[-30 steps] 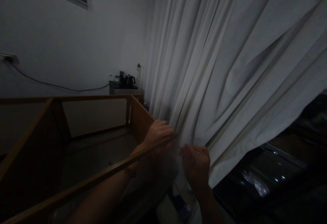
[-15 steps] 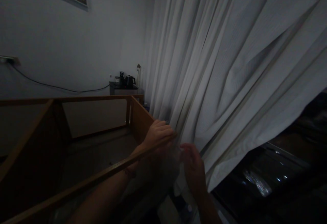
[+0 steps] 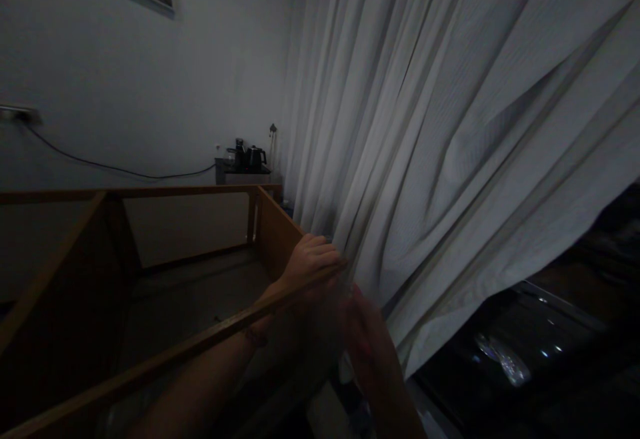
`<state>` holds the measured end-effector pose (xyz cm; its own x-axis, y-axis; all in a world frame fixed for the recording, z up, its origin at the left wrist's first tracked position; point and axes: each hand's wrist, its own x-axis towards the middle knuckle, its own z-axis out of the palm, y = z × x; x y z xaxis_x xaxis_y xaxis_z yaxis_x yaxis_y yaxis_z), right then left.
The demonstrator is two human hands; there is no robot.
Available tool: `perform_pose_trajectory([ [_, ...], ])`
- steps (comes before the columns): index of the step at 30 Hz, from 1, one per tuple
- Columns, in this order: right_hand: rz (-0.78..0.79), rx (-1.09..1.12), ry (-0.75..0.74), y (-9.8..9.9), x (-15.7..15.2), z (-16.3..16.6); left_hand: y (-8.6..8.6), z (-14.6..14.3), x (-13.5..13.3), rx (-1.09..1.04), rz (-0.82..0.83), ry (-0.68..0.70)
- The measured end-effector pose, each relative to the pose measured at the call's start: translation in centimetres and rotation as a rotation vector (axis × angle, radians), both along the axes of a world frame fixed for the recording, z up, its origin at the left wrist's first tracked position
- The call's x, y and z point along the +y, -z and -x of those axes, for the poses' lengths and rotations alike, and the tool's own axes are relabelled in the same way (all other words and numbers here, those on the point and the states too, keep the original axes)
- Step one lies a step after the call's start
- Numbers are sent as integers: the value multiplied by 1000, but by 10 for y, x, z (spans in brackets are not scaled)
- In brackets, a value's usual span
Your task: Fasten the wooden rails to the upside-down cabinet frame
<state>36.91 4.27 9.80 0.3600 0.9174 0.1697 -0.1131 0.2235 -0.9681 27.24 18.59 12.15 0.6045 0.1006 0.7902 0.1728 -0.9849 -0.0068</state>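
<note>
In dim light my left hand [image 3: 309, 262] is curled over the near corner of a wooden frame [image 3: 273, 225], fingers wrapped round the top rail where two boards meet. My right hand [image 3: 361, 329] sits just right of that corner, low against the frame's outer side; it is blurred and its fingers do not show clearly. A long pale curtain [image 3: 450, 145] hangs right behind both hands and brushes the frame's corner.
The frame's near rail [image 3: 150, 365] runs diagonally to the lower left, its far rail [image 3: 150, 192] along the wall. A small table with a black kettle [image 3: 254, 157] stands at the back. A cable [image 3: 110, 169] crosses the wall. A dark glossy object [image 3: 525, 352] lies lower right.
My right hand has slid left and down toward the frame's corner, turning edge-on. The curtain has swung slightly. My left hand has kept its grip.
</note>
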Motion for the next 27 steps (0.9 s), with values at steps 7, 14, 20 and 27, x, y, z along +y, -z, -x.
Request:
perform_pose_trajectory([
  [7, 5, 166, -108, 0, 2, -3, 3, -1, 2, 15, -19, -22],
  [14, -159, -481, 315, 4, -3, -21, 8, -6, 6, -36, -37, -26],
  [20, -113, -571, 222, -2, -5, -19, 6, -6, 4, -6, -17, -54],
  [27, -102, -589, 116, -5, -4, -22, 5, -5, 4, -32, -20, -33],
])
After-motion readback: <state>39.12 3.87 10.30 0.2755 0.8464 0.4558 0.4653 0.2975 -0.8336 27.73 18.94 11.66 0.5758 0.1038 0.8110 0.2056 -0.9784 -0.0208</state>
